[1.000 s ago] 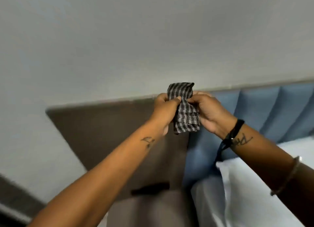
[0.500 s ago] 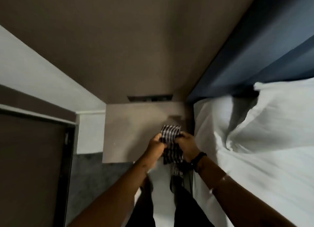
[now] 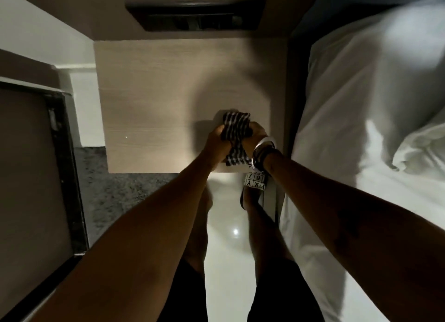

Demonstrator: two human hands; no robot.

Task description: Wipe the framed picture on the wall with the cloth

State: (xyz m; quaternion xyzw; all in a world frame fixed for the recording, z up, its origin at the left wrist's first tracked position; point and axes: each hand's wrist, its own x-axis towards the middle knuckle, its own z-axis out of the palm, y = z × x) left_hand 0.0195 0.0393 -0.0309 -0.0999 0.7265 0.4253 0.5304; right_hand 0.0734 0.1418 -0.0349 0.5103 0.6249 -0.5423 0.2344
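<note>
A black-and-white checked cloth (image 3: pixel 235 132) is bunched between both hands, above the near right part of a light wooden bedside table (image 3: pixel 154 109). My left hand (image 3: pixel 216 142) grips its left side and my right hand (image 3: pixel 254 135) grips its right side; bracelets sit on the right wrist. The cloth's lower end hangs down between my wrists. No framed picture is in view.
A bed with white sheets (image 3: pixel 366 119) fills the right. A dark recessed panel (image 3: pixel 195 14) sits in the wall above the table. A dark door frame (image 3: pixel 65 172) stands at left, grey carpet (image 3: pixel 115 196) and glossy white floor (image 3: pixel 228 225) lie below. My feet are near the table's front edge.
The camera has tilted from the wall and headboard down to the bedside table and floor. Both hands still hold the cloth, now low over the table.
</note>
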